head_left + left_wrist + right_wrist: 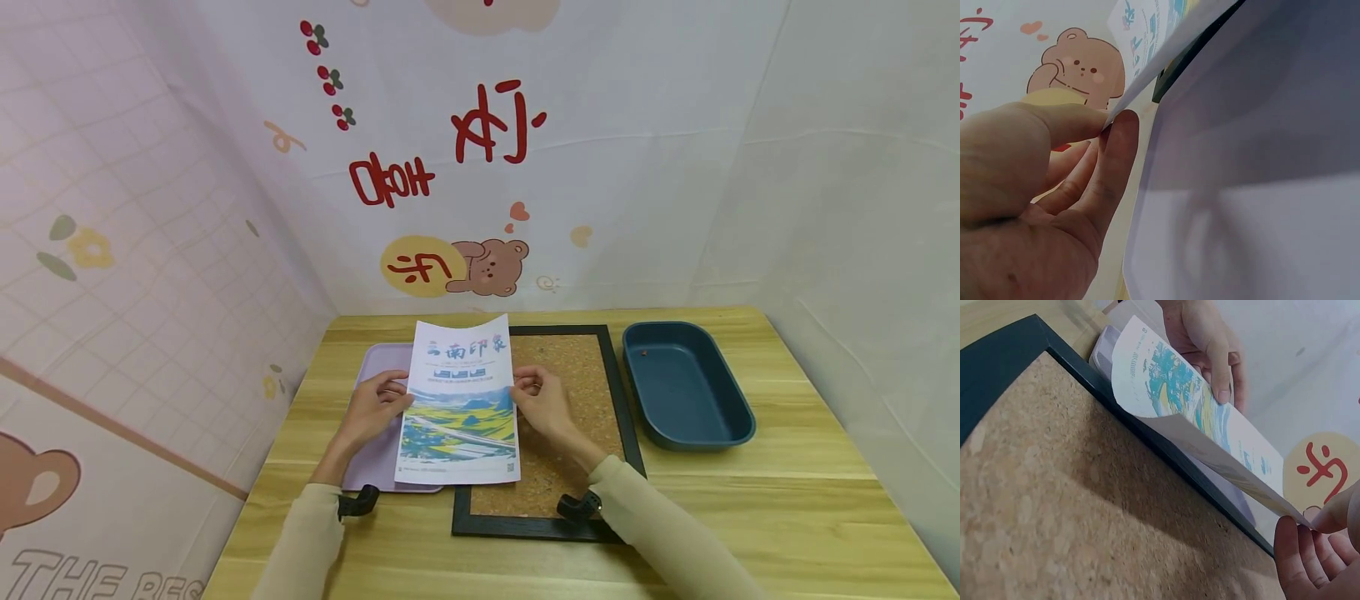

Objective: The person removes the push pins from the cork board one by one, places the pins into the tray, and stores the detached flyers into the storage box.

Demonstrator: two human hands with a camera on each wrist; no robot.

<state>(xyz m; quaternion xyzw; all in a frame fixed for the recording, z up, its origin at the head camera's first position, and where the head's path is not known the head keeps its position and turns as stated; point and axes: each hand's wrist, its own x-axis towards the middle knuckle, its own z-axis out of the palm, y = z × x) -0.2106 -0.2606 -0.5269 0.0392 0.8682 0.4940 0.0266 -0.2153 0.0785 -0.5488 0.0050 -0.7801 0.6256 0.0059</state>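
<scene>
A printed poster sheet (460,398) with a landscape picture is held above the table by both hands. My left hand (375,406) pinches its left edge between thumb and fingers (1116,134). My right hand (542,400) pinches the right edge (1310,515). The sheet (1175,394) hangs over the lilac tray (367,367) and the left side of the black-framed cork board (570,392). In the left wrist view the sheet's edge (1147,69) runs up from my thumb, with the lilac tray (1254,187) below.
A dark blue empty tray (686,387) sits to the right of the cork board. The wooden table (787,500) is walled by patterned sheets with a bear picture (487,267) at the back. Bare wood lies at the front and right.
</scene>
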